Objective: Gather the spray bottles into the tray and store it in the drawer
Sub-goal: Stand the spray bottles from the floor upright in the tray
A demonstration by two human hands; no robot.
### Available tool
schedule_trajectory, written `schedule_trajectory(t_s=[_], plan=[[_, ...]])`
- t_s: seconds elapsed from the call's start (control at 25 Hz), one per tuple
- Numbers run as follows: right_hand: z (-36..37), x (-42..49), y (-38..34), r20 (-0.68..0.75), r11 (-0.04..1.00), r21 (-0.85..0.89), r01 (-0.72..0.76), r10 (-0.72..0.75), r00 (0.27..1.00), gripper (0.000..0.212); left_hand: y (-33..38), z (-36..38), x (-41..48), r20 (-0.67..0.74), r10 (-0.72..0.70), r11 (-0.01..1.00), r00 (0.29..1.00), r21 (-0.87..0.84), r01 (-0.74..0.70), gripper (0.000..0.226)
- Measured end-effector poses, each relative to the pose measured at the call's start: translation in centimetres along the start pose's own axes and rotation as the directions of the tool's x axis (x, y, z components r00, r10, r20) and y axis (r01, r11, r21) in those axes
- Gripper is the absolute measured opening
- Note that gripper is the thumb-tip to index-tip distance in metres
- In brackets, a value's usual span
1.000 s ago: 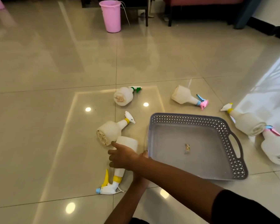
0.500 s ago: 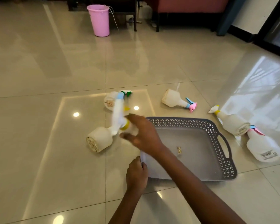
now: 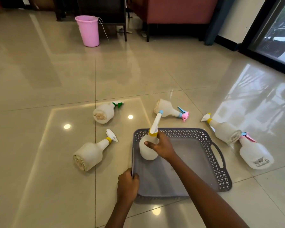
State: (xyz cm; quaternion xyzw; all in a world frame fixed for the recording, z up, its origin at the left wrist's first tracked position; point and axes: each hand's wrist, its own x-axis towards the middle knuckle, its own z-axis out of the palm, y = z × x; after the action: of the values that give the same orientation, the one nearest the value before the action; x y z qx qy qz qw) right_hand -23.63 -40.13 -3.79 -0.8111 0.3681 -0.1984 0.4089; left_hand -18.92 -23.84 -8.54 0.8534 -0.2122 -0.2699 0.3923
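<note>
Frosted plastic bottle [image 3: 147,149] now over perforated tray [image 3: 219,163], right hand [image 3: 163,146] clamping; left hand [image 3: 127,185] gripping rim.

Two bare forearms enter from the lower edge, both reaching forward. Right hand [image 3: 161,147]: arm extended diagonally from the lower right, wrist straight, fingers curled closed around the neck of a spray bottle [image 3: 147,149], thumb pressed across its near side, the body hanging below the fingers and the nozzle rising above them. Left hand [image 3: 127,185]: arm rising from the bottom centre, back of hand up, fingers hooked over the near left rim of the tray [image 3: 133,162], thumb hidden.
</note>
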Motion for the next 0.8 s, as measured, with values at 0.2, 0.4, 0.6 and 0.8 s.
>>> schedule_trajectory(t_s=[0.2,0.4,0.6,0.8], plan=[[0.4,0.2,1.2,0.074,0.999,0.045,0.010,-0.013,0.997,0.051,0.9,-1.0,0.9,0.085,-0.021,0.998,0.996,0.054,0.016,0.020],[-1.1,1.0,1.7,0.251,0.999,-0.040,0.029,-0.018,0.968,0.057,2.9,-0.5,2.2,-0.037,-0.094,0.995,0.995,0.037,0.096,0.021],[-2.1,2.8,1.9,0.377,0.995,-0.058,0.083,-0.056,0.924,0.052,4.0,0.5,1.9,-0.177,-0.175,0.984,0.968,-0.016,0.175,0.027],[-1.9,2.6,1.2,0.152,0.962,-0.255,0.098,-0.060,0.987,0.055,3.9,1.2,2.2,-0.272,-0.120,0.992,0.955,-0.066,0.106,0.029]])
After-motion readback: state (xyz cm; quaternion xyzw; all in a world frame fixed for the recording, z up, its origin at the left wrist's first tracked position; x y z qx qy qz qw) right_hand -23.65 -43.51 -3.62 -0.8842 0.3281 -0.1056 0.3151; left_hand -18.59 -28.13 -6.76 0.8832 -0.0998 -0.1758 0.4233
